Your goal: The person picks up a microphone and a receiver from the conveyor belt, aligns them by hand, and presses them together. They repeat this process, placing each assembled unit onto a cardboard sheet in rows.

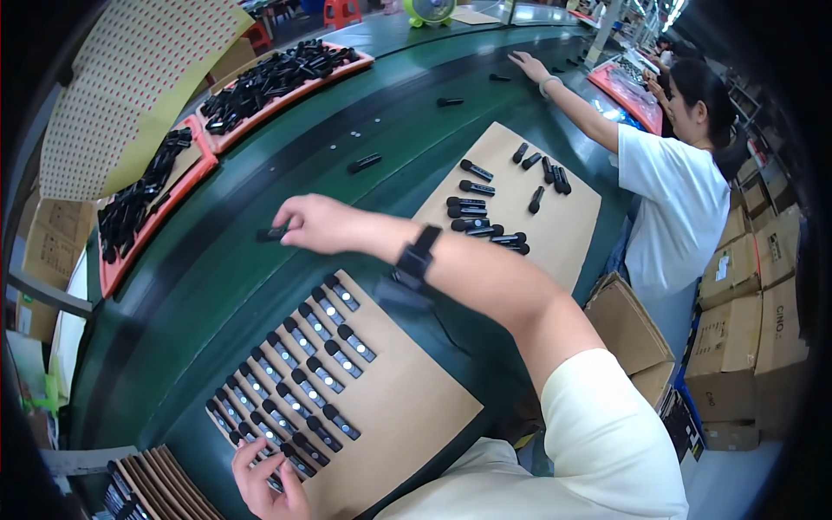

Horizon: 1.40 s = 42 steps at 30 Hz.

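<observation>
With finger and thumb, my right hand pinches a small black microphone with a foam tip, over the green conveyor belt. A black watch is on that wrist. My left hand is at the near edge of a brown cardboard sheet, its fingers apart. Its fingertips are beside the nearest of several microphones lined up in slanting rows on the sheet, each with a dark foam tip and a grey body with a pale round spot. Whether the fingertips touch one, I cannot tell.
Orange trays heaped with black microphones stand along the far left. A second cardboard sheet holds scattered microphones. Loose microphones lie on the belt. A co-worker at the right reaches over it. Cardboard boxes are stacked at right.
</observation>
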Tool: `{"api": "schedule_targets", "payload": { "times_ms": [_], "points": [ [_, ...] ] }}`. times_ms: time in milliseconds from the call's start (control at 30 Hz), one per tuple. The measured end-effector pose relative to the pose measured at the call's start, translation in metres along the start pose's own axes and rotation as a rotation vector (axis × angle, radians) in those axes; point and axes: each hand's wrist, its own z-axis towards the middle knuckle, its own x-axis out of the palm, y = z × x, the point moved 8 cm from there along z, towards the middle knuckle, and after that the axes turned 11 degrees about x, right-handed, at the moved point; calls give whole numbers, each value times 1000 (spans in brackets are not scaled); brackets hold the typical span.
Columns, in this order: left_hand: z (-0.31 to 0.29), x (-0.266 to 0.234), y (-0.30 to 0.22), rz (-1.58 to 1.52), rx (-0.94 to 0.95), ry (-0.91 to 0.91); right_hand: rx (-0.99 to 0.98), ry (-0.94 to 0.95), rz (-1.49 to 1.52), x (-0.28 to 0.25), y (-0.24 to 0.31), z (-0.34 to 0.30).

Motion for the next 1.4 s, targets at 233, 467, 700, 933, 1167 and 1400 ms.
{"api": "schedule_targets", "payload": {
  "times_ms": [233,467,700,933,1167,1400],
  "points": [
    [19,-4,4,-187,-35,-55,228,339,874,57,66,-157],
    [19,24,1,-327,-126,97,-76,188,699,93,64,-200],
    [27,43,-13,-290,-141,213,-58,254,604,109,47,-204],
    [26,48,-14,-298,-17,206,-27,231,779,111,48,-210],
    [17,52,1,-289,-114,87,-219,121,546,92,59,-211],
    [22,46,4,-385,-45,6,18,177,520,89,52,-208]
  ]
}}
